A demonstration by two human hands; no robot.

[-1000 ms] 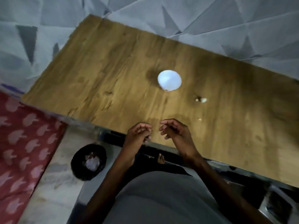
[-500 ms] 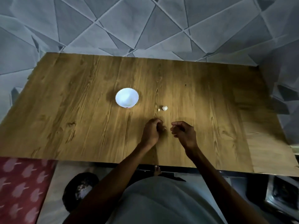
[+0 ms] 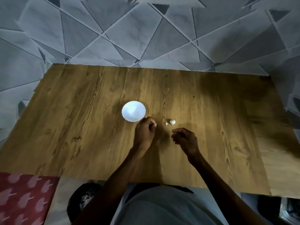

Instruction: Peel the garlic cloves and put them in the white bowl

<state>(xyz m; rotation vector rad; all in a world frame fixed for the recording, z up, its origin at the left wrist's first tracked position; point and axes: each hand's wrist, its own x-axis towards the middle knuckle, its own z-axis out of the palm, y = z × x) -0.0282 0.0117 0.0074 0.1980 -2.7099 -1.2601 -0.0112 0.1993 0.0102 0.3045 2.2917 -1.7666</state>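
1 white bowl (image 3: 133,113), 2 garlic cloves (image 3: 172,122)

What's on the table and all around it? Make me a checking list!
Surface: wooden table, dimly lit.
Job's things: white bowl; garlic clove and a smaller bit lying right of it.
Clutter: nothing seen.
Hands: left hand curled beside the bowl, a pale speck at its fingertips, unclear what; right hand curled, contents unclear.
Cables: nothing seen.
Surroundings: grey triangle-patterned tiles; red patterned cloth; dark round container below the table.
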